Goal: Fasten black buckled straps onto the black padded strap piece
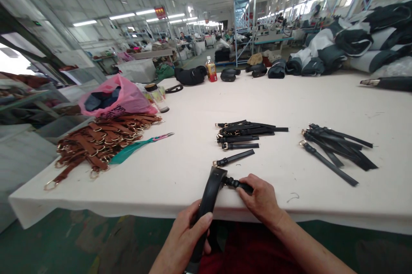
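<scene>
My left hand is wrapped around a long, wide black piece with a smooth, shiny face that looks like a leather strap. Its upper end leans over the table's front edge. Pinched in my right hand is a short black buckle strap, whose buckle end meets the side of the black piece near its top. Whether the two are joined there I cannot tell. Just beyond lies a single black buckle strap, with a pile of similar straps behind it. Another group of black straps lies to the right.
On the left, brown straps with metal rings are heaped beside a green cloth strip and pointed scissors. Behind them stand a pink bag and a jar. A drink bottle and black pouches line the table's far edge.
</scene>
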`<state>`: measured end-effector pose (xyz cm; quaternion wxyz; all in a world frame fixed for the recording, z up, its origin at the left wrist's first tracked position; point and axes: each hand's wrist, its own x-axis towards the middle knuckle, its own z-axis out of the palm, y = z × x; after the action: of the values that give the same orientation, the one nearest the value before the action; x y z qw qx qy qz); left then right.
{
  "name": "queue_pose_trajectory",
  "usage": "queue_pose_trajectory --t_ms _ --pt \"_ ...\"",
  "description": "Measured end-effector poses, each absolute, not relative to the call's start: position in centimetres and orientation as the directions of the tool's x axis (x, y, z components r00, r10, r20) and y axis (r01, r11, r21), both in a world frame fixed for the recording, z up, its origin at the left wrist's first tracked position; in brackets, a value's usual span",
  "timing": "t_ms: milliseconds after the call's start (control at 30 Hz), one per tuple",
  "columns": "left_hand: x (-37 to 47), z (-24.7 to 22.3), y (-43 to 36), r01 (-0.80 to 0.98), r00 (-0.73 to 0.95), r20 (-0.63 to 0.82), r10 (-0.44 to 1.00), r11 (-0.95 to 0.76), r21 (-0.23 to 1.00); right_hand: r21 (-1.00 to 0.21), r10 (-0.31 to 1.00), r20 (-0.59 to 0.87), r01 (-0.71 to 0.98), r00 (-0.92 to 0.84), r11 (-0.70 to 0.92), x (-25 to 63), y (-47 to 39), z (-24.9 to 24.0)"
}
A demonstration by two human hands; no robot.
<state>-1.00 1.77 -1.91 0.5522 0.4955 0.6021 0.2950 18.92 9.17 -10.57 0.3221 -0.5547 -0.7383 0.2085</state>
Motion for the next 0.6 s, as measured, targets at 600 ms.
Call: queue_pose_trajectory --t_ms 600 --pt "-1.0 -2.8 1.3 0.21 0.037 -0.39 0.92 0.374 0.903 -0.653 0.948 0.216 0.687 -0.233 0.318 19.0 9.2 -10.5"
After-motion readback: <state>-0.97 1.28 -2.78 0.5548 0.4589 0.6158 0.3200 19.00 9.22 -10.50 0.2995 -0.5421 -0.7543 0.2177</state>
